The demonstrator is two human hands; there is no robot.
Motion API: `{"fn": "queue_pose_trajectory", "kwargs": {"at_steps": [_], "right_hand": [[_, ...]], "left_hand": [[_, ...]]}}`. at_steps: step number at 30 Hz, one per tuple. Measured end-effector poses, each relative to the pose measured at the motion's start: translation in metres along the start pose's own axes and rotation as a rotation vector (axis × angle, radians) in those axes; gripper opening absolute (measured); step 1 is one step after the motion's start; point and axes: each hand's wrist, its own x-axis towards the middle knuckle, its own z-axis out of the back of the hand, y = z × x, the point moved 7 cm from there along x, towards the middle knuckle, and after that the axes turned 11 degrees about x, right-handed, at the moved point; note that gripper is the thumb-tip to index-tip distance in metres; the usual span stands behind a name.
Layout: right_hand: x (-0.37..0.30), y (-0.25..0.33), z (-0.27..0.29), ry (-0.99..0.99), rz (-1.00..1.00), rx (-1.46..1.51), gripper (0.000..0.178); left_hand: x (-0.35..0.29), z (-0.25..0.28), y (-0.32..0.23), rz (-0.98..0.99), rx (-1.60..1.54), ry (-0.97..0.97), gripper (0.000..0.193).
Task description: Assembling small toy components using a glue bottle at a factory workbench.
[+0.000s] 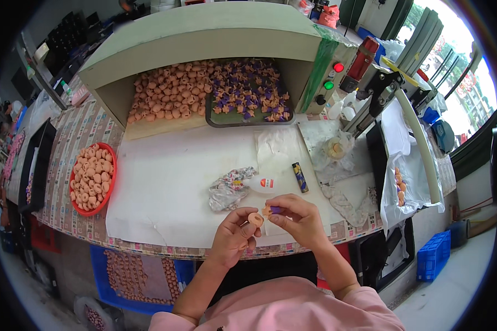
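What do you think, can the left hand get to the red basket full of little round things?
Probably yes: only flat white paper seems to lie between the left hand and the red basket. But its fingers hold a round piece.

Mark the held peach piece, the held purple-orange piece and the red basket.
Held peach piece (255, 219): head view, front face, around its opening.
Held purple-orange piece (275, 209): head view, its purple part.
Red basket (114, 170): head view, right rim.

head-worn fisheye view looks down and forward, from near above the table (94, 127)
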Motion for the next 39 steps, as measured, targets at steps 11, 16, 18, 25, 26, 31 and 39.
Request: {"fn": "queue_pose_trajectory", "kwargs": {"at_steps": [11, 16, 18, 25, 26, 31, 39], "right_hand": [[-0.019, 0.018, 0.016, 0.173, 0.071, -0.205, 0.029], [-0.022, 0.013, 0.023, 0.221, 0.048, -0.172, 0.029], [-0.023, 0.009, 0.025, 0.309, 0.018, -0.133, 0.030], [-0.030, 0.006, 0.030, 0.314, -0.027, -0.197, 0.033], [-0.032, 0.007, 0.030, 0.325, -0.017, -0.152, 0.034], [-0.042, -0.003, 0.036, 0.281, 0.007, -0.049, 0.035], [-0.055, 0.001, 0.050, 0.232, 0.104, -0.145, 0.037]], "left_hand": [[-0.004, -0.012, 0.023, 0.081, 0.157, -0.014, 0.031], [-0.006, -0.021, 0.030, 0.174, 0.043, 0.029, 0.021], [-0.007, -0.024, 0.032, 0.195, 0.073, 0.064, 0.021], [-0.002, -0.027, 0.024, 0.137, 0.321, 0.042, 0.024], [-0.002, -0.026, 0.025, 0.139, 0.321, 0.044, 0.024], [-0.001, -0.035, 0.033, 0.198, 0.242, 0.101, 0.021], [0.005, -0.048, 0.039, 0.233, 0.346, 0.125, 0.021]]}}
